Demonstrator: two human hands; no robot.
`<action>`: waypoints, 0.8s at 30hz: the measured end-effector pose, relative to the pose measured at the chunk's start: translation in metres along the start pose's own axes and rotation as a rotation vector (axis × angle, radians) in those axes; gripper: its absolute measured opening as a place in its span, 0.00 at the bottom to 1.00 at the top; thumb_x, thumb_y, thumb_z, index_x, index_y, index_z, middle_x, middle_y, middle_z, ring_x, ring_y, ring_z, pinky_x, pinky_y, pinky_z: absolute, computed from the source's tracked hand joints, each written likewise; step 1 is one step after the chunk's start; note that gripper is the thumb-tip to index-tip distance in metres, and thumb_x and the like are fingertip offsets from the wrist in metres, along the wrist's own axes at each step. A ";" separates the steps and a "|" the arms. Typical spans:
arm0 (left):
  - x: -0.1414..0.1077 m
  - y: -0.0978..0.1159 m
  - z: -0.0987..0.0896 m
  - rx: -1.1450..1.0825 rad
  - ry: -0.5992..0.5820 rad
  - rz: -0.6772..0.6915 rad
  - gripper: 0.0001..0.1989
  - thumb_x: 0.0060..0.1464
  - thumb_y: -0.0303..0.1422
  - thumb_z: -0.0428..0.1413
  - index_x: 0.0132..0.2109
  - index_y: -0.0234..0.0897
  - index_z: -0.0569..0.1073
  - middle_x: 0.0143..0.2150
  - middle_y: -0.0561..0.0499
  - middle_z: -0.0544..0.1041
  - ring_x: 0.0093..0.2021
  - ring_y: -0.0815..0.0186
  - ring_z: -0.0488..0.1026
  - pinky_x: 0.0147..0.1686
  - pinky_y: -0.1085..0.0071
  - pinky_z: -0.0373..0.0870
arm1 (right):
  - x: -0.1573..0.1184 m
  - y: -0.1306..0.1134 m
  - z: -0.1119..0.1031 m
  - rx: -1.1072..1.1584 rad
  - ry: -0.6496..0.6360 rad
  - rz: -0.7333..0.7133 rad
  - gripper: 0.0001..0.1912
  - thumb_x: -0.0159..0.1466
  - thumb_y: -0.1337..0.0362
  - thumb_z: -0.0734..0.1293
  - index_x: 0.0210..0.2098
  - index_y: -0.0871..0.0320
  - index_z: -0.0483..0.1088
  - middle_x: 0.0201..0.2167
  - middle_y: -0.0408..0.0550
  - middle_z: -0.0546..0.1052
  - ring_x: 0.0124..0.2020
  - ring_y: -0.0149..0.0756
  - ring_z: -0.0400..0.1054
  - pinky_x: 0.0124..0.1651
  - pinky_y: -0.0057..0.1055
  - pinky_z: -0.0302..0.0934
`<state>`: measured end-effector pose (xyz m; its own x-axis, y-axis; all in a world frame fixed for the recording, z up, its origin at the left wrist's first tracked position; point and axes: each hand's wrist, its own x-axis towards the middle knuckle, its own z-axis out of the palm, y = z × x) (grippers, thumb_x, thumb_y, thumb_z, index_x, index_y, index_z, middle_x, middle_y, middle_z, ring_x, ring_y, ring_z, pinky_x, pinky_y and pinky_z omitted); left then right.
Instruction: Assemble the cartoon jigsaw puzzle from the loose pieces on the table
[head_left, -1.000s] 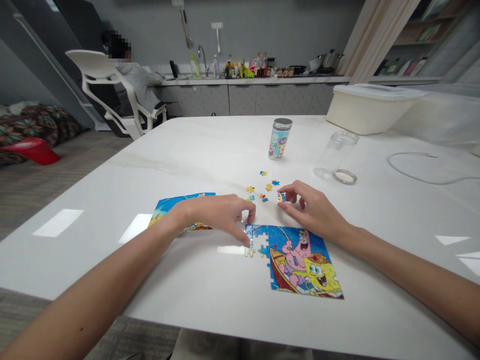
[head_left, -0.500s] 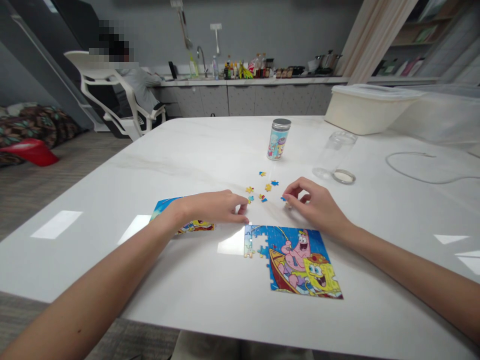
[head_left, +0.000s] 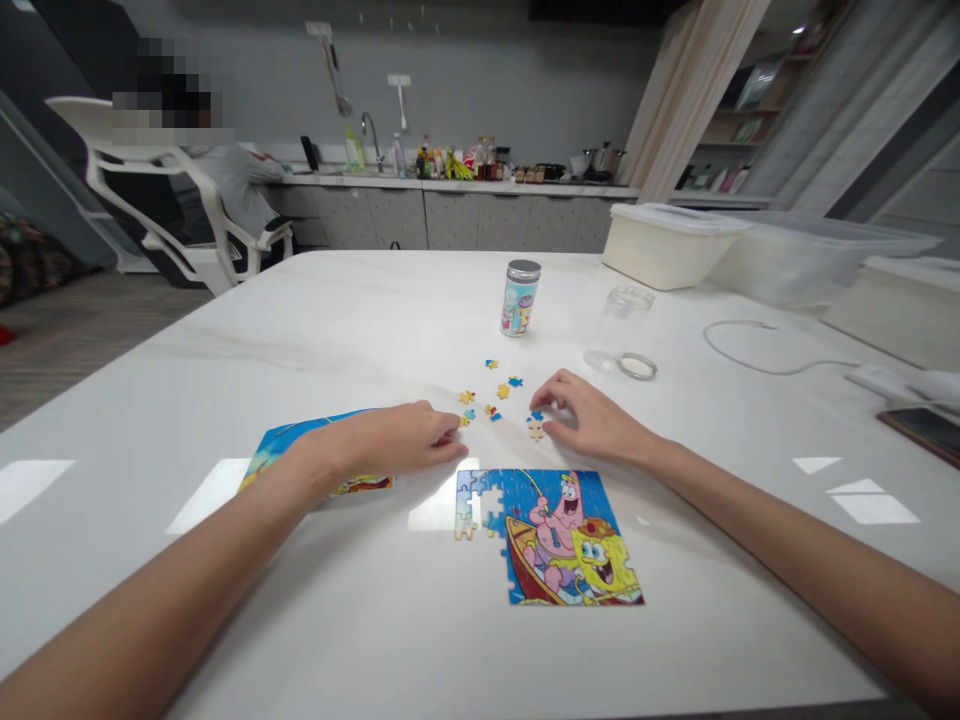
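Note:
A partly assembled jigsaw puzzle [head_left: 555, 530] lies flat on the white table, showing a pink starfish and a yellow sponge character in a boat; its left side has gaps. Beyond it, several loose pieces are scattered, among them a yellow piece [head_left: 503, 391]. My left hand [head_left: 409, 437] rests with its index fingertip at a teal-and-yellow piece [head_left: 468, 415], thumb apart. It partly covers a printed picture sheet [head_left: 300, 440]. My right hand [head_left: 592, 418] has thumb and index finger spread beside a blue piece [head_left: 534, 416] and a beige piece [head_left: 535, 431], both on the table.
A printed tin [head_left: 519, 300] stands behind the pieces. To its right are a clear jar [head_left: 624, 320], a round lid [head_left: 637, 366], a white cable [head_left: 742, 345] and storage boxes [head_left: 667, 245]. A person [head_left: 232, 185] sits in a chair at the far left.
The view has shifted, so things sit further left in it. My right thumb and index finger have parted, and two pieces now show between them. My left hand stays by the same piece.

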<state>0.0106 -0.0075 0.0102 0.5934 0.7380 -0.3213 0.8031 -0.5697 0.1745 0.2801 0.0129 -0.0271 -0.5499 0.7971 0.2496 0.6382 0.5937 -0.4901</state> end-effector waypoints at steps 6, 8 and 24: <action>0.001 -0.002 0.003 -0.008 0.020 0.008 0.24 0.61 0.49 0.38 0.35 0.38 0.70 0.28 0.48 0.70 0.26 0.66 0.65 0.27 0.68 0.60 | -0.003 -0.009 -0.003 0.054 -0.065 -0.103 0.13 0.55 0.73 0.65 0.39 0.55 0.69 0.40 0.48 0.66 0.42 0.38 0.64 0.49 0.42 0.61; 0.000 0.000 0.002 -0.009 0.021 -0.001 0.24 0.61 0.49 0.38 0.35 0.38 0.71 0.27 0.48 0.70 0.25 0.66 0.65 0.26 0.68 0.59 | -0.003 -0.011 -0.002 0.059 -0.067 -0.114 0.11 0.55 0.72 0.65 0.38 0.55 0.69 0.39 0.48 0.66 0.42 0.38 0.64 0.49 0.41 0.61; 0.000 -0.005 0.006 -0.047 0.032 -0.015 0.25 0.60 0.51 0.37 0.35 0.40 0.70 0.31 0.46 0.72 0.28 0.64 0.67 0.29 0.66 0.61 | 0.007 0.015 -0.002 0.038 0.446 0.266 0.04 0.56 0.65 0.67 0.28 0.57 0.74 0.30 0.46 0.76 0.28 0.34 0.66 0.36 0.34 0.61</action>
<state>0.0065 -0.0070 0.0035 0.5820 0.7581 -0.2943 0.8132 -0.5413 0.2138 0.2867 0.0278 -0.0307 -0.0826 0.8943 0.4398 0.6999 0.3662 -0.6133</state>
